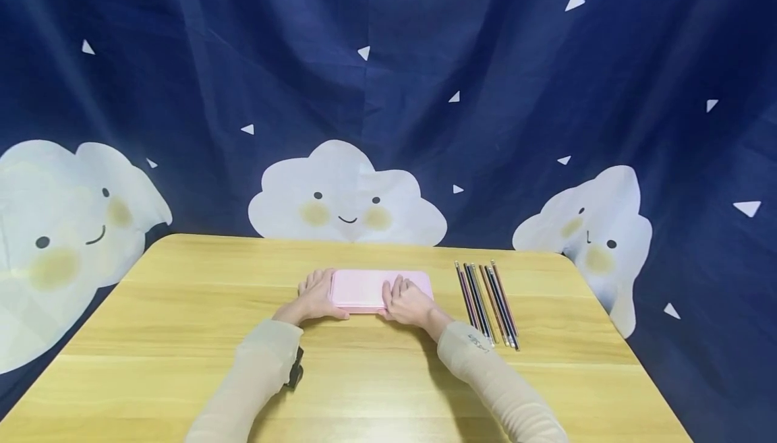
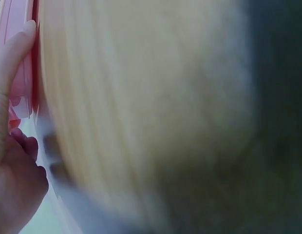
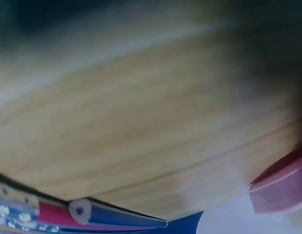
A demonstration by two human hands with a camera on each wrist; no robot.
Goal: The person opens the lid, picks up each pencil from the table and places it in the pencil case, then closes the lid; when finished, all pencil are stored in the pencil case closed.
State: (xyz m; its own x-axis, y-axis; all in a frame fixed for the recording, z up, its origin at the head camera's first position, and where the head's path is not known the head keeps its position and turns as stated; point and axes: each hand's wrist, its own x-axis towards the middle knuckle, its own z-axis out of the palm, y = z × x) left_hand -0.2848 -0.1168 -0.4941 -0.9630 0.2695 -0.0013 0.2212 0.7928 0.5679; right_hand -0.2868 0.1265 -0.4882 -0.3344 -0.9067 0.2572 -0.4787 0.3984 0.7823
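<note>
A pink pencil case [image 1: 359, 286] with rounded corners lies flat on the table, its lid down. My left hand [image 1: 314, 297] holds its left end, the thumb along the front side; the left wrist view shows that thumb against the pink edge [image 2: 22, 95]. At the front right part of the case, my right hand [image 1: 410, 303] has bent fingers on the lid and the thumb low at the front edge. The right wrist view shows only a corner of the case [image 3: 282, 192], with the right hand out of sight.
Several pencils [image 1: 500, 307] lie side by side to the right of the case, close to the right forearm. The wooden table [image 1: 212, 274] ends at a dark blue curtain [image 1: 388, 106] with cloud faces. A black band shows at the left wrist.
</note>
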